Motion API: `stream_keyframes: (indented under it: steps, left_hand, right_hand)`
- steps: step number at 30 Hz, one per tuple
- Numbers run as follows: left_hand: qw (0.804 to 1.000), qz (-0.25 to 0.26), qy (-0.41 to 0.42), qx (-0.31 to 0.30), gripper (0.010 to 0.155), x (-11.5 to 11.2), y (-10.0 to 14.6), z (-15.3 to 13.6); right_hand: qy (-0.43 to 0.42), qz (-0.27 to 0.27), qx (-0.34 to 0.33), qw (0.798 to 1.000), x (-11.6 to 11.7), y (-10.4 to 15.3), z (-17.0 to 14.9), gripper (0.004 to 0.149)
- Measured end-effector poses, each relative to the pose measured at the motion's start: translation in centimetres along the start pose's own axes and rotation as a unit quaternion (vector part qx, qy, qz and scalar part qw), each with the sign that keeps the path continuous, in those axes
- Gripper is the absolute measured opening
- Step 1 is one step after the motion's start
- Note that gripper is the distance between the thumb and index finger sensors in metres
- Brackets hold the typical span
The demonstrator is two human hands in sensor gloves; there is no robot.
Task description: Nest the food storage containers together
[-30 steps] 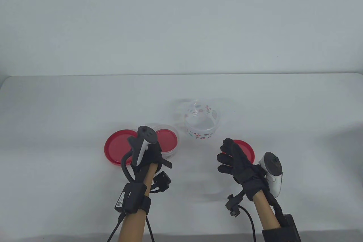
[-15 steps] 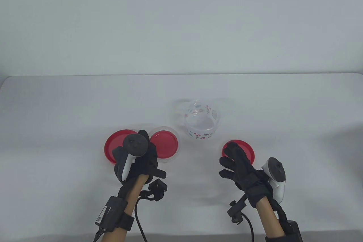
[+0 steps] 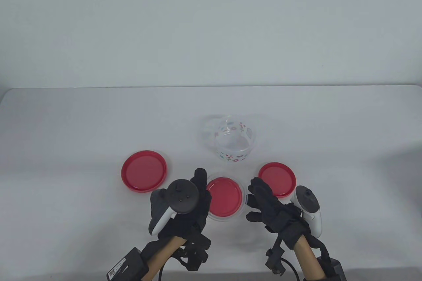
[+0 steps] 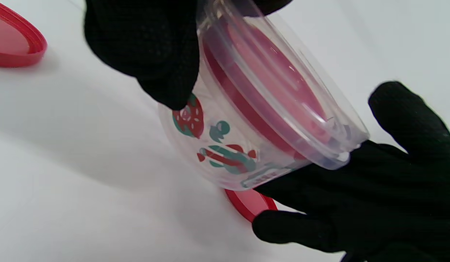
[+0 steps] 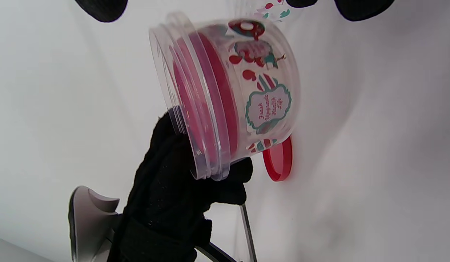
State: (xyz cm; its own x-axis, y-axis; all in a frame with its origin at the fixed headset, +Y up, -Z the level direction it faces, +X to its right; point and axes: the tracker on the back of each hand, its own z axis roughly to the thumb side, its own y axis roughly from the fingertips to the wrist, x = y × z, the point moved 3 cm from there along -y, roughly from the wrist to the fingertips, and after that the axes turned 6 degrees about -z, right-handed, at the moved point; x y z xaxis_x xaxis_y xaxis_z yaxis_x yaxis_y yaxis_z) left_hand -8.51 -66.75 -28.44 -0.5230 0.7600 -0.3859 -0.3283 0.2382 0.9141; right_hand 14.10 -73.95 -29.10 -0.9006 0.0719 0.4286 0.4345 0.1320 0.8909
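My left hand (image 3: 201, 192) grips a clear printed container (image 3: 226, 200) with a red lid inside it. The container is tilted and held off the table at the front centre. In the left wrist view my fingers (image 4: 156, 54) clamp its wall (image 4: 246, 120). My right hand (image 3: 255, 195) is open with fingers spread, close beside the container's right side; I cannot tell whether it touches. The right wrist view shows the container (image 5: 228, 94) with my left hand (image 5: 167, 182) on its rim. A larger clear printed container (image 3: 234, 142) stands behind, at the table's middle.
A large red lid (image 3: 143, 175) lies flat at the left. A smaller red lid (image 3: 277, 179) lies at the right, just beyond my right hand, and shows in the right wrist view (image 5: 279, 160). Another clear container (image 3: 209, 129) stands behind the printed one.
My left hand has lifted the container with the red lid and carried it right and toward me, uncovering the large lid. My right hand has moved left to meet it.
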Motion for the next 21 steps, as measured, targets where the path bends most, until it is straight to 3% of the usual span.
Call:
stream_keyframes:
  steps: [5, 9, 18, 21]
  left_hand:
    - [0.998, -0.022, 0.032, -0.038, 0.064, -1.5, 0.2, 1.8]
    - [0.993, -0.036, 0.09, -0.071, 0.066, -2.1, 0.3, 2.2]
    - [0.987, -0.065, 0.122, -0.076, 0.066, -2.8, -0.9, 1.1]
    - [0.985, -0.051, 0.148, -0.075, 0.063, -2.2, -1.2, 0.4]
  right_hand:
    - [0.003, 0.004, -0.008, 1.0, 0.1, 0.0, -0.1, 0.086]
    - [-0.015, -0.048, -0.024, 0.998, -1.0, 0.1, 0.0, 0.079]
    - [0.025, -0.084, -0.02, 0.996, -1.7, 0.4, 0.2, 0.076]
    - [0.025, -0.091, -0.021, 0.995, -2.2, 0.6, 0.6, 0.076]
